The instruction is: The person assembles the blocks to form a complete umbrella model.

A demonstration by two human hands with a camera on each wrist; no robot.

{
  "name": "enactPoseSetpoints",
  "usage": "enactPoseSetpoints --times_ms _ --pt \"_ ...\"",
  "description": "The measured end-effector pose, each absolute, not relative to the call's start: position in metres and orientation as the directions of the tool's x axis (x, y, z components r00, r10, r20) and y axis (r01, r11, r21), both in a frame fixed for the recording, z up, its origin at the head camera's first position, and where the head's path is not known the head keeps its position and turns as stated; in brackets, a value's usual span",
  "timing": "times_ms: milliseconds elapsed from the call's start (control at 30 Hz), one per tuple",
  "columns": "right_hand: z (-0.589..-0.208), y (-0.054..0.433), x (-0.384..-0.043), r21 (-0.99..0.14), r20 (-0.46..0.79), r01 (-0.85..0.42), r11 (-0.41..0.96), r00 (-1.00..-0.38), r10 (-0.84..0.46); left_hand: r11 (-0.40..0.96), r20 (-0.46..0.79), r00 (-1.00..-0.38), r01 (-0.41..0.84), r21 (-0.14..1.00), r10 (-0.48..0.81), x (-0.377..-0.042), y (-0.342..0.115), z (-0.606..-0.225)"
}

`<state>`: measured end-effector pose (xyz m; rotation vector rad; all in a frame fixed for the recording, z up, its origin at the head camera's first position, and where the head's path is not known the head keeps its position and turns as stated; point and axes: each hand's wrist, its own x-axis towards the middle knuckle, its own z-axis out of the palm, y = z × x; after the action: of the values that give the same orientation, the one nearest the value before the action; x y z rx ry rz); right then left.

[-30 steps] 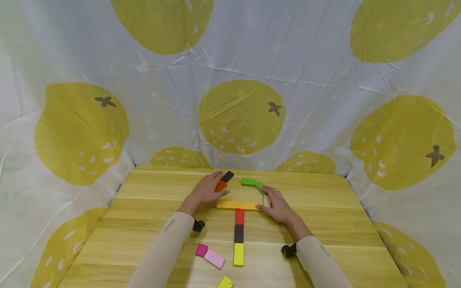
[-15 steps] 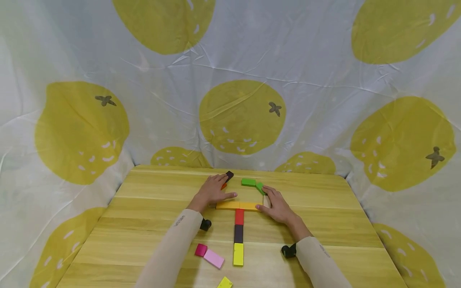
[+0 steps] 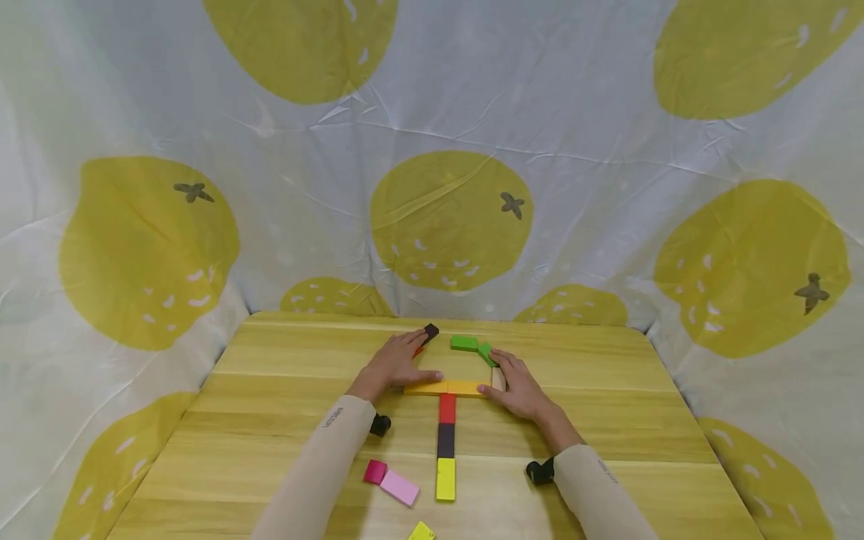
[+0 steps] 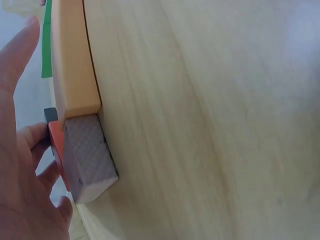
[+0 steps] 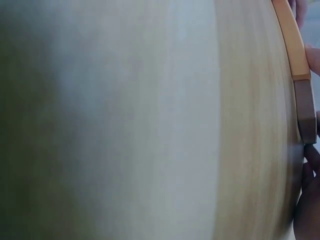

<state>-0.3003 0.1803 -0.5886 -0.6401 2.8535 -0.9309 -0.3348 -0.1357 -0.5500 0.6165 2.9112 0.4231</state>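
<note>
My left hand (image 3: 394, 364) reaches over the left part of a ring of toy blocks, its thumb above an orange block (image 3: 425, 389). Its fingertips touch a red-orange block (image 4: 56, 145) and a dark block (image 4: 50, 115) in the left wrist view. A grey-brown block (image 4: 90, 150) meets the orange one's end there. My right hand (image 3: 520, 386) lies at the ring's right side, thumb at the end of a second orange block (image 3: 466, 388). Its fingers rest by a pale wooden block (image 3: 498, 378) and a slanted green block (image 3: 487, 353); another green block (image 3: 464, 343) joins it.
A red block (image 3: 448, 408), a dark block (image 3: 446, 440) and a yellow block (image 3: 446, 479) run toward me from the orange pair. Magenta (image 3: 375, 472) and pink (image 3: 400, 488) blocks lie left of them. Another yellow block (image 3: 421, 532) sits at the bottom edge of the head view.
My left hand has shifted right, covering more of the red-orange block, and its thumb has come down to the orange block. The right hand has hardly moved.
</note>
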Motion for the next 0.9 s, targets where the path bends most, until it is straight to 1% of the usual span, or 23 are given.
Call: enactPoseSetpoints --times_ms 233,500,900 --pt "-0.5902 0.1792 -0.3006 -0.571 0.056 -0.374 0.731 -0.906 -0.419 0.865 -0.059 -0.896 0.404 0.297 0.439 -0.3341 -0.1386 -0.5485" --pt "-0.5847 0.177 -0.2997 -0.566 0.074 -0.382 0.73 -0.906 -0.417 0.875 -0.03 -0.9 0.414 0.252 0.435 -0.3335 -0.1357 -0.5469" --pt "-0.5885 0.181 -0.3008 -0.569 0.07 -0.373 0.733 -0.91 -0.409 0.855 -0.065 -0.873 0.454 0.251 0.483 -0.3346 -0.1323 -0.5476"
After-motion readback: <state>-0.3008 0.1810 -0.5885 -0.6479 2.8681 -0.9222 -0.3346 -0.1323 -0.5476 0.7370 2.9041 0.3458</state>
